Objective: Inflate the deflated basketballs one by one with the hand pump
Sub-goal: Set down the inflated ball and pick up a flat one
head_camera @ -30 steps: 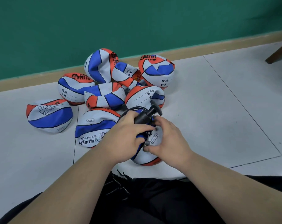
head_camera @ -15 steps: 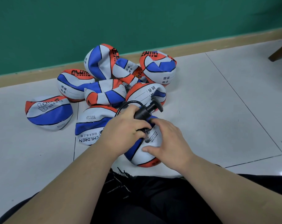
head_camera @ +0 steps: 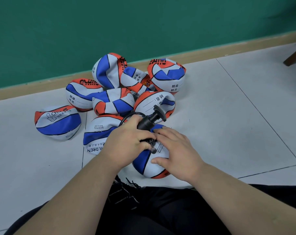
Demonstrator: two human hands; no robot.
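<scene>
A deflated red, white and blue basketball point(head_camera: 146, 164) lies on the floor just in front of my legs. My left hand point(head_camera: 127, 141) grips the barrel of a small black hand pump point(head_camera: 148, 122), whose T-handle points up and away and whose lower end meets the ball near its valve. My right hand point(head_camera: 175, 150) lies over the top of that ball, fingers spread and lightly bent, thumb against the white panel. Several more deflated balls point(head_camera: 113, 103) are heaped beyond the pump.
One flat ball point(head_camera: 57, 122) lies apart at the left. A green wall with a tan skirting board point(head_camera: 42, 85) runs behind the heap. A dark wooden furniture leg point(head_camera: 295, 56) stands at the far right. White floor tiles point(head_camera: 228, 124) stretch to the right. My black trousers fill the foreground.
My right hand has let its pinch near the pump's lower end go and spread over the ball. My left hand keeps hold of the pump barrel.
</scene>
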